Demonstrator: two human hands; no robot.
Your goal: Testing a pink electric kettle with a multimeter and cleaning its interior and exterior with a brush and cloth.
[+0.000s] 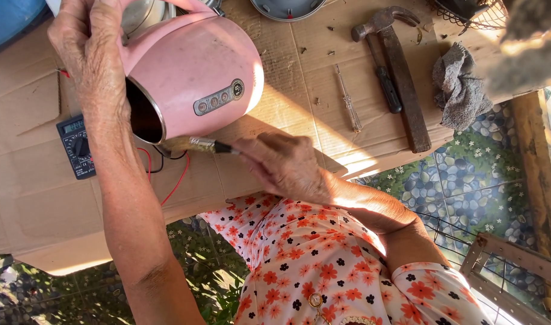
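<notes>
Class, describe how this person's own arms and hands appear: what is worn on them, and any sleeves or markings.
Both hands, left and right, are bare: no gloves, rings or watch visible. The forearms are uncovered. A white short-sleeved garment with orange and black flowers covers the upper right arm.

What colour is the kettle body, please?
The kettle is pink, with a grey button strip; the head view shows it.

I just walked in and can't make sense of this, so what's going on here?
A person is working on a pink electric kettle tipped on its side over a cardboard sheet. Their left hand steadies the kettle, while the right hand holds a paintbrush at its open rim. A multimeter with red and black leads lies beside it; a hammer, a screwdriver and a grey rag lie further along.
</notes>
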